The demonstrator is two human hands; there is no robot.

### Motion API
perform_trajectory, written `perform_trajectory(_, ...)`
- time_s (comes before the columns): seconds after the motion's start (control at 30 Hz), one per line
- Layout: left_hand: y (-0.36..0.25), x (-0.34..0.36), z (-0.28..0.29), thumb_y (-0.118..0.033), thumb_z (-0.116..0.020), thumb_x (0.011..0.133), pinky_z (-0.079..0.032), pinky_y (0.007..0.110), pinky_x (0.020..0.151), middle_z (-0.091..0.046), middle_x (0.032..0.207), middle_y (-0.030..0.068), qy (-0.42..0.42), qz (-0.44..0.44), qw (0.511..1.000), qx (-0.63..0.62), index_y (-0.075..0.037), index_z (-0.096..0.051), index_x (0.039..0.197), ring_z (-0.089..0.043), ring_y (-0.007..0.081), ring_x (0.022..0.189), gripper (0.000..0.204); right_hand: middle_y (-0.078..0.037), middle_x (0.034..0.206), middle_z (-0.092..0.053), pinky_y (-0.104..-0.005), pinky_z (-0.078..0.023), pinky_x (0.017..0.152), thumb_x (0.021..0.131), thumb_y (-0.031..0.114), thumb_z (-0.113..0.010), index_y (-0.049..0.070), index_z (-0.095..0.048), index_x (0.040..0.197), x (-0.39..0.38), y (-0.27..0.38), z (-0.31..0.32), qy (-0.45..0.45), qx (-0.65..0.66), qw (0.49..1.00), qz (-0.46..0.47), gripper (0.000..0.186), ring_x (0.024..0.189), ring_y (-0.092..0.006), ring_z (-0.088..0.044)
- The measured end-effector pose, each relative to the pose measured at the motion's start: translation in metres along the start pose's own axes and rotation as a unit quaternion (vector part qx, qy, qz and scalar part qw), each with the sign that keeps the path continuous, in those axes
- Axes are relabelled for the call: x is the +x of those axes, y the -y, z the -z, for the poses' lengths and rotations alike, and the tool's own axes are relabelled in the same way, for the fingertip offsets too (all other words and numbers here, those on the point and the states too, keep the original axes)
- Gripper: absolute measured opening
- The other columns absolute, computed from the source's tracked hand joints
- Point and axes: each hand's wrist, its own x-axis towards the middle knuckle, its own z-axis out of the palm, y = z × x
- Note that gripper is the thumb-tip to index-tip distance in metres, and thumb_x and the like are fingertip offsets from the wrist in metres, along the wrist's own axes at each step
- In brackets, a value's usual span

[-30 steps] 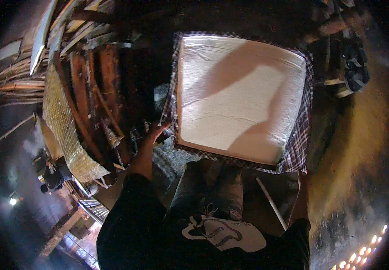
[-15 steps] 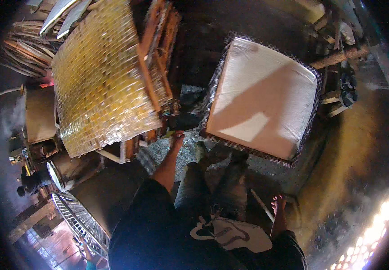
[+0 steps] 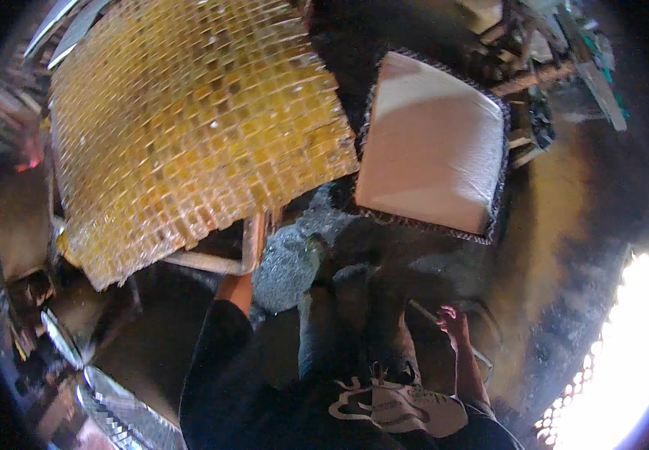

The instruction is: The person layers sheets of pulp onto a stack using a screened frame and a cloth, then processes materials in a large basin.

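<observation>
A large yellow woven mat (image 3: 212, 127), with a glossy checkered weave, fills the upper left on a wooden support. My left forearm (image 3: 236, 290) reaches up to its near edge beside a wooden leg (image 3: 252, 241). The mat and the wood hide my left hand, so its fingers and anything in them cannot be made out. Low on the right, my right hand (image 3: 453, 322) hangs beside my leg with nothing in it. Its fingers are loosely bent and apart.
Right of the mat lies a pale square panel (image 3: 433, 142) with a dark fringed border. Grey flaky material (image 3: 287, 270) covers the floor near my feet. A thin stick (image 3: 423, 310) is by my right hand. Scrap wood (image 3: 538, 79) is piled at the far right. Bright light enters at the lower right.
The yellow mat now appears larger and farther right, nearing the pale panel. My left hand, visible before below the mat's right edge, is now hidden under it. My right hand has risen slightly.
</observation>
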Motion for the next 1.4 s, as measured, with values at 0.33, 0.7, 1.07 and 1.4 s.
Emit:
perform_trajectory(0.33,-0.004,0.002,-0.007,-0.015,-0.058,0.070,-0.048,0.046,0.076,-0.059,0.094,0.0206,0.027,-0.190,0.975,0.111,-0.003,-0.061,0.090,-0.059,0.0379,0.086,0.024,-0.005,0.093,-0.061,-0.0253,-0.045,0.057,0.084,0.015,-0.054,0.004,-0.053,0.109,-0.031,-0.039,-0.021,-0.019,0.134,0.991,0.006,0.028,0.071,-0.0120,-0.059)
perform_trajectory(0.7,-0.216,-0.195,0.265,-0.024,-0.066,0.070,-0.049,0.046,0.057,-0.058,0.060,0.0233,0.019,-0.413,0.911,0.008,0.001,-0.061,0.072,-0.060,0.0386,0.059,0.025,-0.007,0.104,-0.059,-0.0305,-0.048,0.067,0.083,0.024,-0.057,0.008,-0.057,0.111,0.064,-0.110,-0.037,-0.094,0.192,0.977,0.020,0.032,0.087,-0.0176,-0.057)
perform_trajectory(1.07,-0.374,-0.106,0.337,-0.039,-0.064,0.080,-0.043,0.030,0.077,-0.060,0.098,0.0072,-0.133,-0.219,0.852,-0.456,0.000,-0.055,0.103,-0.055,0.0170,0.086,0.046,-0.002,0.093,-0.058,-0.0303,-0.042,0.078,0.085,0.044,-0.057,0.007,-0.057,0.108,0.098,0.118,0.181,-0.143,0.287,0.909,0.267,0.044,0.087,-0.0152,-0.053)
perform_trajectory(1.4,-0.400,0.044,0.155,-0.033,-0.067,0.077,-0.044,0.037,0.079,-0.061,0.097,0.0124,-0.163,0.006,0.848,-0.504,-0.001,-0.055,0.107,-0.058,0.0255,0.090,0.046,-0.003,0.081,-0.056,-0.0319,-0.039,0.066,0.083,0.037,-0.061,0.000,-0.057,0.093,0.255,0.131,0.207,-0.159,0.057,0.971,0.171,0.039,0.074,-0.0137,-0.045)
